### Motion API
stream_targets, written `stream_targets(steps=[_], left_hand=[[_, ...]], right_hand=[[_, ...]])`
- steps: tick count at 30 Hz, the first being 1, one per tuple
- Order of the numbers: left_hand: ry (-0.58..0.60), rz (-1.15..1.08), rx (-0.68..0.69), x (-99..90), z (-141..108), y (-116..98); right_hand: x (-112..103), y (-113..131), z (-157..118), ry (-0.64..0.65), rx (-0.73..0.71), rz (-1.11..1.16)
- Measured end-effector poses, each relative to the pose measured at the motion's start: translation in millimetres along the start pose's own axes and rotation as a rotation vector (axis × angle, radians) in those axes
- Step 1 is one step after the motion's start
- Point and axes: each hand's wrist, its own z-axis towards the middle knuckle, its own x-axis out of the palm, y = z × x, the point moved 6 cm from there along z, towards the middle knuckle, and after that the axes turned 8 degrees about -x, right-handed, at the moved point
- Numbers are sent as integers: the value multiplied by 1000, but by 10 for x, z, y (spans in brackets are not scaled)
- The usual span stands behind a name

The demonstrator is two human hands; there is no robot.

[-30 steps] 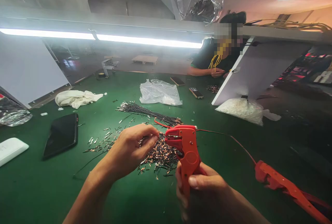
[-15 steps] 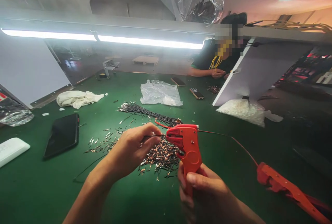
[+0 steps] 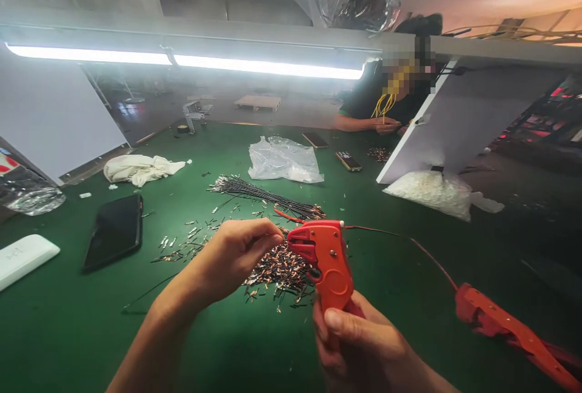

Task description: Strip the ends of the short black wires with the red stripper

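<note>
My right hand (image 3: 359, 338) is wrapped round the handle of a red wire stripper (image 3: 334, 265), held upright with its jaws facing left. Close to those jaws, my left hand (image 3: 236, 253) pinches a thin black wire (image 3: 152, 290), whose far end trails down to the left below my wrist. The wire's tip at the jaws is too small to make out. Beneath the tool and fingers lies a heap of short black and copper wire scraps (image 3: 284, 268). Behind it rests a bundle of black wires (image 3: 264, 193) with bared ends.
A second red tool (image 3: 509, 326) lies at the right. Left are a black phone (image 3: 113, 229), a white case (image 3: 27, 259) and a white cloth (image 3: 143, 170). A plastic bag (image 3: 284, 161) lies behind. A person's hand (image 3: 386, 126) is across the table.
My left fingers have closed more tightly near the jaws, and the stripper has shifted slightly left and tilted. The whole view has shifted a little.
</note>
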Motion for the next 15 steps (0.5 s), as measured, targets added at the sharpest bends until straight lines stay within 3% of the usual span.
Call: stream_targets(steps=[6,15], left_hand=[[-43,6,17,4,-4,-12],[-156,102,124,-60,-37,-76]], right_hand=[[40,-7,26,89,25,124],[33,1,68,147,-71,78]])
